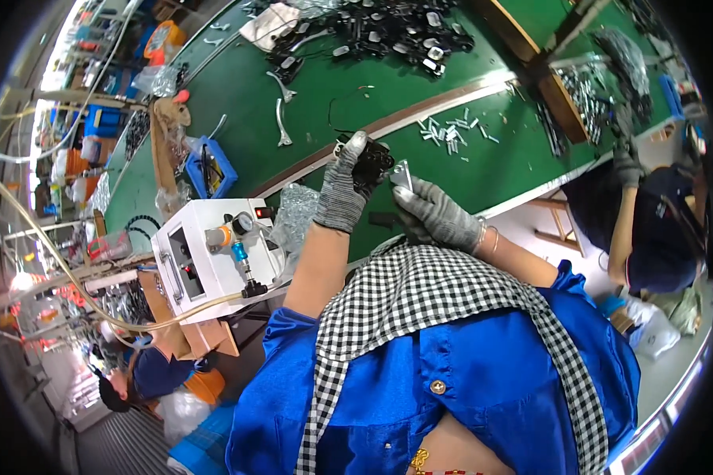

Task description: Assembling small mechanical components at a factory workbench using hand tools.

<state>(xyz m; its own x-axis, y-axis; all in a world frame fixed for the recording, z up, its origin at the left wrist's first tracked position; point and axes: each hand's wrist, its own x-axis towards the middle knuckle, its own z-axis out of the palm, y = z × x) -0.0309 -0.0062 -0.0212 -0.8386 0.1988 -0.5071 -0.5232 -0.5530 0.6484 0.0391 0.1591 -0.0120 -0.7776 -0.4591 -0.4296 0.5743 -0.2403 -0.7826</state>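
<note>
Head view: the left hand (345, 184), in a grey knit glove, grips a black part (372, 164) above the green bench (238, 87). The right hand (438, 212), also gloved, pinches a small metal plate (402, 175) just beside the black part. A white control box (210, 257) stands to the left

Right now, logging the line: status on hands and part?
Left hand gripping black part. Right hand pinching small metal piece against it. Nothing in the way.
</note>
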